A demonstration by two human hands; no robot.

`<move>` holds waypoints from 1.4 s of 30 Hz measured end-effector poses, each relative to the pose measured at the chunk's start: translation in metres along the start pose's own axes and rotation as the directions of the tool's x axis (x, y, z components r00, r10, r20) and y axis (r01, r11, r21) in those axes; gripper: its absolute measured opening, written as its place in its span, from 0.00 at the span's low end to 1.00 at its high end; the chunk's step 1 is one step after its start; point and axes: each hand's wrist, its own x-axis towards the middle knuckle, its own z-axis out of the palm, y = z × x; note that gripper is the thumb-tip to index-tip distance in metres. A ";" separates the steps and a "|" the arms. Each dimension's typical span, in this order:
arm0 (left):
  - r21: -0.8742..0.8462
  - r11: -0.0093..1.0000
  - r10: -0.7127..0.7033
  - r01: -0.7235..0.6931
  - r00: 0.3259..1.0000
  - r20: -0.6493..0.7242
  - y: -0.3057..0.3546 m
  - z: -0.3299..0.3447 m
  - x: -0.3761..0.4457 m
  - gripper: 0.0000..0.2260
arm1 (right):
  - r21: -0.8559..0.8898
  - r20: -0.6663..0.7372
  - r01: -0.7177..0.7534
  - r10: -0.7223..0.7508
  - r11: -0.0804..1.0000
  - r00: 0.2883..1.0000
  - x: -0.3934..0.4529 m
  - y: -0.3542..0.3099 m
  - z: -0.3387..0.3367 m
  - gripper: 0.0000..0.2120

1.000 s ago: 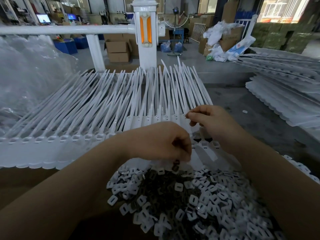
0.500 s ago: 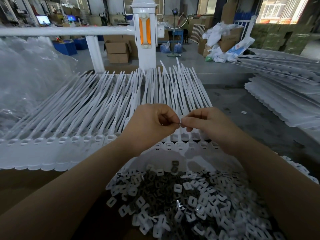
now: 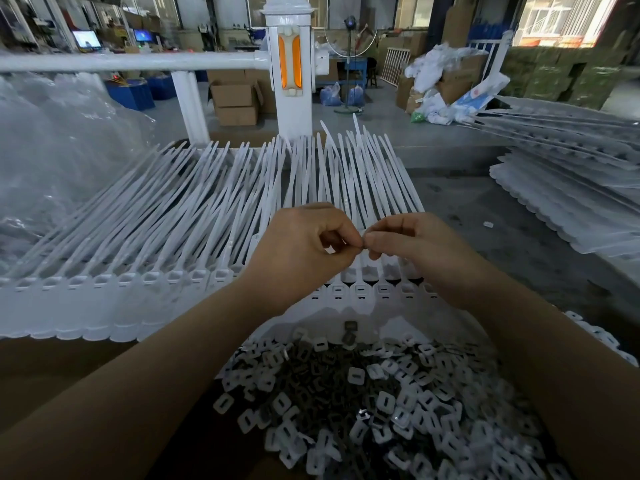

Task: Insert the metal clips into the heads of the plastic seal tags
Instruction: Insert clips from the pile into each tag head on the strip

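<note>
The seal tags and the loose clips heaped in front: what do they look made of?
The seal tags look like moulded white plastic, slightly translucent with a matt sheen; the long straps bend and splay. The clips look like thin stamped metal: flat slotted squares, some glinting silver-white, others dull dark grey. Whether the colour difference is lighting or finish is unclear.

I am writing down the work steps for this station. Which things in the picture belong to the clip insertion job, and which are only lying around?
Belong to the job:
- left hand and right hand, fingertips meeting over the tags
- row of seal tags
- pile of metal clips

Only lying around:
- cardboard boxes
- clear plastic bags
- stacked tags at the right
- white post
</note>
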 end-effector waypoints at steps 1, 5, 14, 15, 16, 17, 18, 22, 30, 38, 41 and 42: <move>-0.008 1.000 -0.011 0.011 1.000 0.006 0.000 0.000 0.000 0.04 | -0.002 -0.002 0.002 -0.002 1.000 1.000 0.000 0.000 0.000 0.04; -0.217 0.940 -0.260 0.265 0.964 0.053 -0.003 -0.001 0.002 0.10 | -0.008 -0.018 0.008 -0.008 1.000 1.000 0.000 0.001 0.001 0.04; -0.344 0.836 -0.370 0.428 0.902 0.221 -0.007 -0.004 0.007 0.04 | -0.030 -0.048 0.003 -0.005 1.000 0.999 0.000 0.000 0.001 0.03; -0.339 0.836 -0.374 0.432 0.900 0.223 -0.007 -0.003 0.007 0.03 | -0.040 -0.045 0.005 -0.007 0.999 0.999 0.000 0.000 0.001 0.03; -0.330 0.837 -0.379 0.436 0.898 0.225 -0.007 -0.003 0.008 0.02 | -0.052 -0.045 0.004 -0.006 0.999 0.999 0.000 0.001 0.000 0.03; -0.319 0.840 -0.381 0.439 0.896 0.229 -0.007 -0.003 0.008 0.02 | -0.064 -0.045 0.001 -0.004 0.998 0.999 0.000 0.001 0.000 0.03; -0.311 0.843 -0.380 0.439 0.895 0.235 -0.006 -0.003 0.008 0.01 | -0.070 -0.043 0.000 -0.003 0.998 0.999 0.000 0.001 0.000 0.03; -0.260 0.860 -0.373 0.439 0.889 0.265 -0.007 -0.003 0.009 0.02 | -0.052 -0.009 0.017 -0.018 0.998 1.000 -0.001 -0.001 0.000 0.04; -0.298 0.764 -0.445 0.573 0.801 0.400 0.008 0.013 0.011 0.02 | 0.108 -0.172 -0.040 0.058 0.993 0.983 0.004 0.000 0.002 0.06; -0.121 0.772 -0.553 0.624 0.753 0.357 0.021 0.040 0.012 0.03 | 0.226 -0.221 -0.102 0.153 0.969 0.963 0.007 0.003 0.002 0.06; -0.032 0.760 -0.602 0.649 0.721 0.344 0.023 0.047 0.010 0.04 | 0.261 -0.240 -0.104 0.169 0.960 0.956 0.008 0.003 0.001 0.06; -0.008 0.769 -0.599 0.640 0.724 0.342 0.023 0.048 0.009 0.04 | 0.265 -0.241 -0.110 0.177 0.958 0.954 0.008 0.003 0.001 0.06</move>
